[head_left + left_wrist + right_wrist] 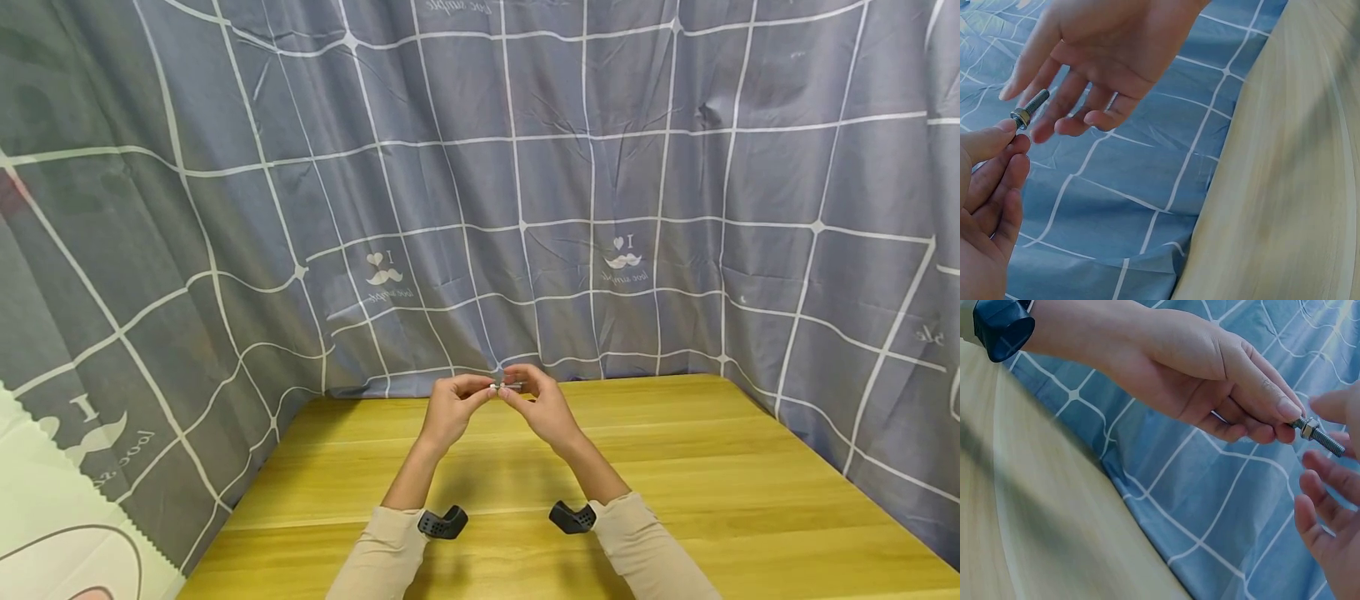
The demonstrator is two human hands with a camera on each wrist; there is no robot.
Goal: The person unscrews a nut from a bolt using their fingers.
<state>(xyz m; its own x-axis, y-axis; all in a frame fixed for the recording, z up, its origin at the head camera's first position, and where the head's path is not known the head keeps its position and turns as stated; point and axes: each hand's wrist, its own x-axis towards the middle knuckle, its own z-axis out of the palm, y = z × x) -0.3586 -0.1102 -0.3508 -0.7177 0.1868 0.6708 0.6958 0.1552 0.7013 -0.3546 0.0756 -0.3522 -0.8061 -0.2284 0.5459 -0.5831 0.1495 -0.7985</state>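
A metal bolt point(1038, 102) with a nut point(1021, 117) on its thread is pinched at one end between thumb and fingertips of my left hand point(450, 408). Its threaded free end sticks out toward my right hand point(546, 410). In the right wrist view the nut point(1309, 428) sits close to the left thumb tip. My right hand point(1338, 487) has its thumb and fingers spread apart around the bolt's free end, gripping nothing. In the head view both hands meet over the table's far edge, with the bolt point(514, 386) small between them.
A wooden table point(675, 483) lies below the hands. Behind it hangs a grey-blue curtain point(555, 183) with white grid lines. A pale cloth point(60, 500) with a zigzag edge hangs at the left. Black bands point(444, 522) are on both wrists.
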